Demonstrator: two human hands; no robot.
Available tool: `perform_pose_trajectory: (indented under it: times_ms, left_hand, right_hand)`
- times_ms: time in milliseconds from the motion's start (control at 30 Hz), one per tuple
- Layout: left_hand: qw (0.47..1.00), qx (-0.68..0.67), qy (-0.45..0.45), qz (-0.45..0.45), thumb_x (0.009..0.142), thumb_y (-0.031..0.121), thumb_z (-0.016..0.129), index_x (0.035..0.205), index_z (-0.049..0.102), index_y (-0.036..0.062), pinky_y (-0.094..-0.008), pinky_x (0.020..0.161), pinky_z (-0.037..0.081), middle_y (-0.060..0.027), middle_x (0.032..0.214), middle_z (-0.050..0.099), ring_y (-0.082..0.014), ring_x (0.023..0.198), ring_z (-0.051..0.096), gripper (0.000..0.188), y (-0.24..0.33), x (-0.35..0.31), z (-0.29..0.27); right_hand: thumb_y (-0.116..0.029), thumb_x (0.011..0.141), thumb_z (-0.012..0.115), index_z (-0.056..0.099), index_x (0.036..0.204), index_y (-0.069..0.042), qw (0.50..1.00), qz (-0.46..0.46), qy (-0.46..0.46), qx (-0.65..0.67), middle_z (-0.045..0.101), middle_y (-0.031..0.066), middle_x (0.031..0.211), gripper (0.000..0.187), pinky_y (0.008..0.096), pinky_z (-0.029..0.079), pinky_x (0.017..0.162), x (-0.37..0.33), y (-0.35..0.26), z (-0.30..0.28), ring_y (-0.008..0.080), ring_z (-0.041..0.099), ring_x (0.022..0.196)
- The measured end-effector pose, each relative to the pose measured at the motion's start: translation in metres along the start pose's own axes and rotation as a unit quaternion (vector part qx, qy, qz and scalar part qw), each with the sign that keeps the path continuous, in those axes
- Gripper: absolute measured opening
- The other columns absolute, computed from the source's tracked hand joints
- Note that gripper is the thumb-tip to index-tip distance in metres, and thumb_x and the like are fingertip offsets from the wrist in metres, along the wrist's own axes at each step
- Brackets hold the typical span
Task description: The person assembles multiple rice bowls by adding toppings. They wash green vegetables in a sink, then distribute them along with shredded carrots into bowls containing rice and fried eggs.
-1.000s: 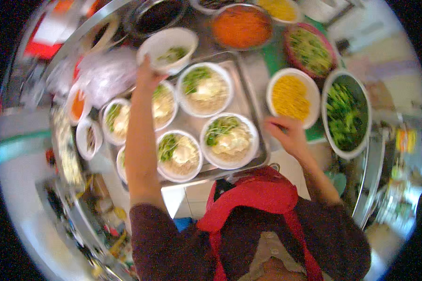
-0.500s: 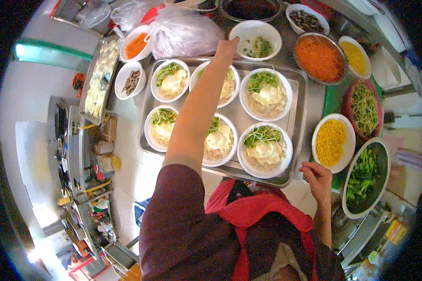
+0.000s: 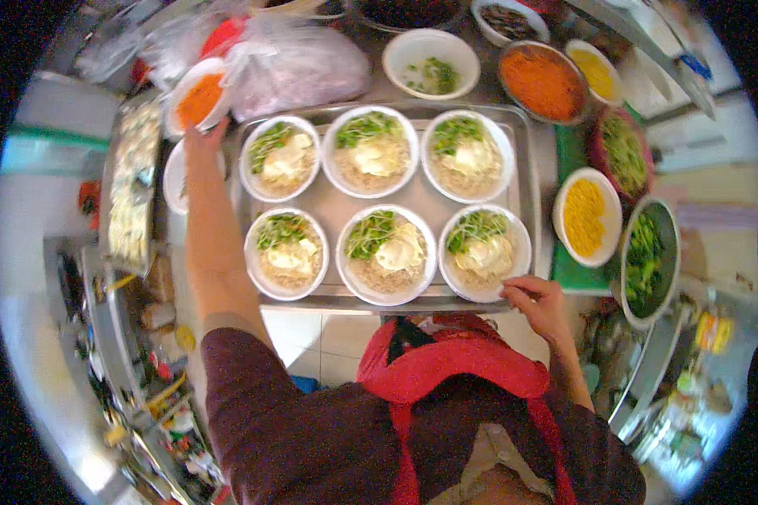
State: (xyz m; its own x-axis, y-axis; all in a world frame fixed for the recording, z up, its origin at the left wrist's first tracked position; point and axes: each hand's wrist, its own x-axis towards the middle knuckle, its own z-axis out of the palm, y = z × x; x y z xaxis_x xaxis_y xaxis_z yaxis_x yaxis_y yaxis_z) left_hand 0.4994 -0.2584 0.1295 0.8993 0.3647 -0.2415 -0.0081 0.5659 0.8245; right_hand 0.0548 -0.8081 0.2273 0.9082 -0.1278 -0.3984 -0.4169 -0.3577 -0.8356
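Note:
My left hand (image 3: 204,137) is at the near rim of a white bowl of shredded carrot (image 3: 199,99), far left; motion smears its fingers, and whether it grips the rim cannot be told. My left forearm partly covers another white bowl (image 3: 175,178). Beside the rim of the front right rice bowl (image 3: 485,252), my right hand (image 3: 537,303) has its fingers drawn together in a pinch; anything between them is too small to make out. Several such white bowls stand in two rows on a metal tray (image 3: 312,293), each with rice, a fried egg and green sprouts.
Behind the tray are a filled plastic bag (image 3: 299,71) and a bowl with some chopped greens (image 3: 430,63). On the right stand a bowl of shredded carrot (image 3: 544,82), corn (image 3: 584,220), sprouts (image 3: 623,151) and leafy greens (image 3: 645,265). A long tray (image 3: 133,185) sits far left.
My left hand has left the bowl of chopped greens and swung left to the carrot bowl. My right hand has come to the front right bowl's rim. The view has shifted.

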Motion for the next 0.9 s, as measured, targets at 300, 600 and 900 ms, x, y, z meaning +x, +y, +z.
perform_pose_trajectory:
  times_ms: [300,600,900]
  left_hand:
    - [0.993,0.068,-0.057,-0.083,0.078,0.01,0.049,0.12,0.039,-0.0039,-0.0527,0.084,0.047,-0.0232,0.117,0.047,-0.0395,0.105,0.049,0.046,-0.012,0.058,0.024]
    - [0.992,-0.031,-0.119,-0.004,0.076,-0.003,0.039,0.121,0.036,-0.0058,-0.0591,0.088,0.044,-0.024,0.118,0.047,-0.0424,0.106,0.048,0.045,0.022,-0.048,0.052]
    - [0.963,0.07,-0.177,-0.188,0.072,-0.005,0.042,0.127,0.032,-0.0051,-0.0442,0.089,0.047,-0.0193,0.123,0.045,-0.0327,0.11,0.05,0.056,0.052,-0.334,0.039]
  right_hand:
    - [-0.007,0.082,0.06,0.065,0.093,0.003,0.999,0.023,0.049,0.008,0.066,0.0075,0.081,0.016,0.0239,0.05,0.063,-0.048,-0.026,0.067,0.0112,0.061,0.07]
    - [-0.008,0.081,0.061,0.065,0.092,0.002,0.999,-0.026,0.037,-0.015,0.066,0.0064,0.078,0.016,0.0232,0.048,0.059,-0.051,-0.036,0.088,0.0099,0.059,0.065]
    - [-0.008,0.072,0.069,0.063,0.101,-0.004,0.918,-0.393,-0.037,-0.029,0.064,0.0086,0.099,0.03,0.0273,0.047,0.077,0.007,-0.175,0.09,0.0155,0.061,0.084]
